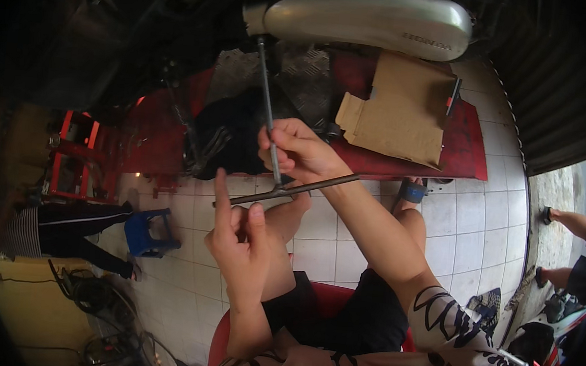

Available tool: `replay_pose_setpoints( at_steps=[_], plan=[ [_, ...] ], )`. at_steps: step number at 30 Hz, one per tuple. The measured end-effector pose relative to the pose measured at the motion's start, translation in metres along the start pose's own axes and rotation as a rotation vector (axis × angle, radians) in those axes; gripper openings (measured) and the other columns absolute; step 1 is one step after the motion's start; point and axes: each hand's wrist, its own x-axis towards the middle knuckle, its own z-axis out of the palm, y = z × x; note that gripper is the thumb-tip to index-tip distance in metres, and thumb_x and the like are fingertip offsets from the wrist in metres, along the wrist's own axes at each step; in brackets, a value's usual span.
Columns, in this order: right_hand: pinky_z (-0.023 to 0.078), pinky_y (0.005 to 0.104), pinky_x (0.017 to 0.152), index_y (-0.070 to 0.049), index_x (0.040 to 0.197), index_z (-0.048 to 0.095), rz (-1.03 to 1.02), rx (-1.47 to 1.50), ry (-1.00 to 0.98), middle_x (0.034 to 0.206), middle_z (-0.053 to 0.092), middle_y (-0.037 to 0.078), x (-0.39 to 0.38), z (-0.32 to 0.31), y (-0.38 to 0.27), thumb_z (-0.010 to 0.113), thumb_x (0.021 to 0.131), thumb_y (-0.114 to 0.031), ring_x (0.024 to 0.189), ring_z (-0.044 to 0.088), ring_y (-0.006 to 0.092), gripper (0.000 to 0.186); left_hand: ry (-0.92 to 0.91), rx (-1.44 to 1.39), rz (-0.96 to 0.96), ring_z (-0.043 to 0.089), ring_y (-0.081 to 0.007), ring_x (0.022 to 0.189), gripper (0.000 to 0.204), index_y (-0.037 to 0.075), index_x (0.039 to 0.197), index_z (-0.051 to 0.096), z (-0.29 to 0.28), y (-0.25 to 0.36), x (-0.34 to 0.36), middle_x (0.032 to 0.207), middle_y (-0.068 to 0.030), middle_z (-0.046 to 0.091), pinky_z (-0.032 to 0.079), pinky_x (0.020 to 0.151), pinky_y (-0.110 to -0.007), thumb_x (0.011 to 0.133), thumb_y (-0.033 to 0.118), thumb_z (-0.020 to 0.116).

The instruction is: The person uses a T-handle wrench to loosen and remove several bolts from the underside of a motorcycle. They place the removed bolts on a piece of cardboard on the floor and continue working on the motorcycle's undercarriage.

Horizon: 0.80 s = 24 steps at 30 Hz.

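Note:
A steel T-handle wrench reaches up to the underside of a silver motorcycle part. My right hand is closed around its upright shaft, just above the crossbar. My left hand is at the crossbar's left end, index finger pointing up across the bar, thumb raised and other fingers bent below it, not gripped around it. A dark cloth lies behind the wrench on the red stand.
The red stand holds a cardboard sheet. At left are a red frame, a blue stool, a person in dark trousers and hoses. Other people's legs show at right. I sit on a red seat.

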Motion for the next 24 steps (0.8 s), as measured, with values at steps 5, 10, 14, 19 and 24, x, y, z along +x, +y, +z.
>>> replay_pose_setpoints(
  at_steps=[5, 10, 14, 19, 24],
  plan=[
    [0.026, 0.0187, 0.043, -0.002, 0.101, 0.054, 0.001, 0.04, 0.007, 0.056, 0.042, -0.002, 0.004, 0.006, 0.009, 0.059, 0.095, -0.022, 0.048, 0.035, 0.0046, 0.022, -0.333, 0.091, 0.049, 0.044, -0.0076, 0.047, 0.047, -0.003, 0.133, 0.048, 0.007, -0.021, -0.017, 0.053, -0.0042, 0.048, 0.034, 0.047, -0.022, 0.09, 0.011, 0.059],
    [0.025, 0.0191, 0.042, -0.003, 0.101, 0.053, -0.006, 0.038, 0.023, 0.055, 0.04, -0.004, -0.001, -0.001, 0.004, 0.056, 0.096, -0.022, 0.047, 0.033, 0.0036, 0.02, -0.376, -0.082, 0.187, 0.043, -0.0081, 0.045, 0.053, -0.002, 0.135, 0.046, 0.009, 0.008, -0.014, 0.053, -0.0058, 0.049, 0.035, 0.047, -0.022, 0.087, 0.01, 0.062],
    [0.025, 0.019, 0.042, -0.003, 0.101, 0.053, -0.026, 0.099, 0.058, 0.054, 0.038, -0.004, -0.003, 0.004, -0.002, 0.055, 0.097, -0.02, 0.047, 0.032, 0.0036, 0.018, -0.101, -0.033, 0.039, 0.045, -0.0115, 0.044, 0.048, -0.002, 0.132, 0.049, 0.001, 0.013, -0.011, 0.055, -0.0067, 0.05, 0.037, 0.046, -0.025, 0.088, 0.01, 0.062],
    [0.025, 0.0195, 0.043, -0.003, 0.101, 0.053, 0.004, 0.151, 0.033, 0.055, 0.035, -0.004, 0.001, 0.014, 0.001, 0.054, 0.098, -0.022, 0.048, 0.031, 0.0041, 0.02, -0.078, 0.001, -0.039, 0.061, -0.0237, 0.05, 0.024, 0.002, 0.113, 0.063, 0.015, -0.021, -0.01, 0.061, -0.0155, 0.06, 0.042, 0.047, -0.032, 0.093, 0.014, 0.057],
    [0.024, 0.02, 0.043, 0.0, 0.095, 0.055, 0.08, 0.079, -0.113, 0.055, 0.036, -0.005, 0.0, 0.006, 0.0, 0.055, 0.097, -0.025, 0.05, 0.031, 0.0036, 0.025, -0.165, 0.094, -0.072, 0.054, -0.0211, 0.05, 0.026, -0.001, 0.108, 0.065, 0.021, -0.008, -0.011, 0.057, -0.0147, 0.052, 0.041, 0.049, -0.032, 0.096, 0.018, 0.052]
  ],
)
